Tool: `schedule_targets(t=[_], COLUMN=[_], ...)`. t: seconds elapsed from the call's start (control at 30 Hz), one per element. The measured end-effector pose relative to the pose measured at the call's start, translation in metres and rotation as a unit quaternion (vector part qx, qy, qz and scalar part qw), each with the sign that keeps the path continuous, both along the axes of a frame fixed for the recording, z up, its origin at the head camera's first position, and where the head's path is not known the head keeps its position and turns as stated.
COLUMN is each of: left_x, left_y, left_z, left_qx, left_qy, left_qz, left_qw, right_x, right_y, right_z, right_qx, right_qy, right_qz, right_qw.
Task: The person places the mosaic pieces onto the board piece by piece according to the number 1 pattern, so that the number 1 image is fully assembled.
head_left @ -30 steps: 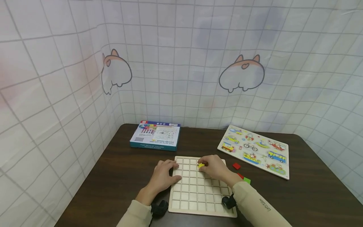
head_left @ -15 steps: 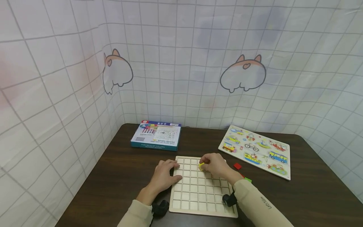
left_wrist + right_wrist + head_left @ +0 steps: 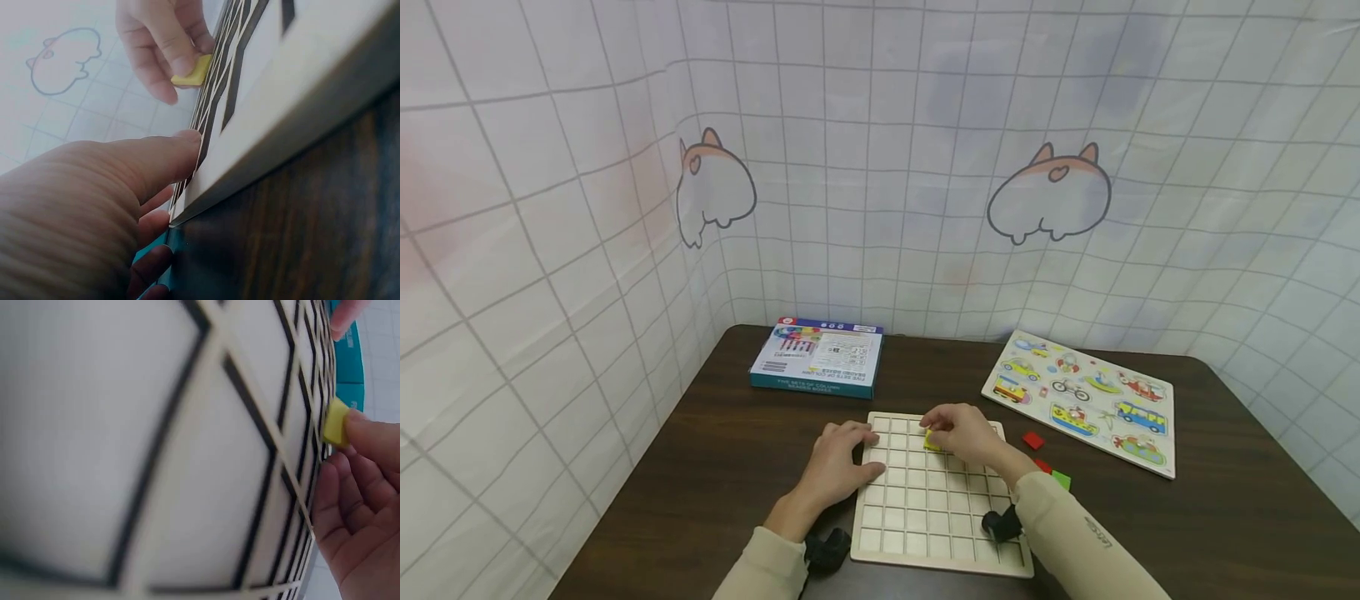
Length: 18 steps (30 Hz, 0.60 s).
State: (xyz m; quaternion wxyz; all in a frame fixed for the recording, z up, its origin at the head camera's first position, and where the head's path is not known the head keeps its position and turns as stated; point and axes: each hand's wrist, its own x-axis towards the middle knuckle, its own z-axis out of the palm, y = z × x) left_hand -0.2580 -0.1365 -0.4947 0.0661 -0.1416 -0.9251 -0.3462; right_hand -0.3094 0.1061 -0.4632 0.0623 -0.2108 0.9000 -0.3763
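A pale wooden grid board (image 3: 915, 521) with square cells lies on the dark table. My right hand (image 3: 966, 435) is over its upper part and pinches a small yellow square tile (image 3: 931, 442) at a cell. In the right wrist view the thumb is on the yellow tile (image 3: 335, 422), close against the grid. From the left wrist the tile (image 3: 195, 72) looks tilted, one side near the board. At the board's left edge rests my left hand (image 3: 835, 467), thumb and fingers spread, thumb tip on the board's face (image 3: 250, 134).
Two red tiles, one (image 3: 1033, 440) apart and one (image 3: 1042, 465) near a green tile (image 3: 1061, 480), lie right of the board. Behind are a teal-sided box (image 3: 816, 358) and a vehicle picture puzzle (image 3: 1078, 392). A patterned cloth (image 3: 850, 167) hangs beyond the table.
The yellow tile, more upright between the right fingers half a second ago, now looks flatter on its cell. My left hand has stayed at the board's edge; the head view has shifted slightly.
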Motion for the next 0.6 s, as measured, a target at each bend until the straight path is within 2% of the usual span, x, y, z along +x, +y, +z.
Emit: schedule_targets(t=[0.27,0.6], left_x=[0.0001,-0.0015], left_y=[-0.0003,-0.0003], left_z=[0.0008,-0.0021], left_qx=[0.001,-0.006], left_qy=[0.003,0.001], left_qz=[0.000,0.001], left_qw=[1.0000,1.0000], right_x=[0.0016,0.0029], right_y=[-0.0034,-0.0031], right_z=[-0.0018,-0.0061], right_qx=[0.013,-0.010], right_qy=[-0.010,0.005], right_qz=[-0.042,-0.041], right_qw=[0.9990,0.9991])
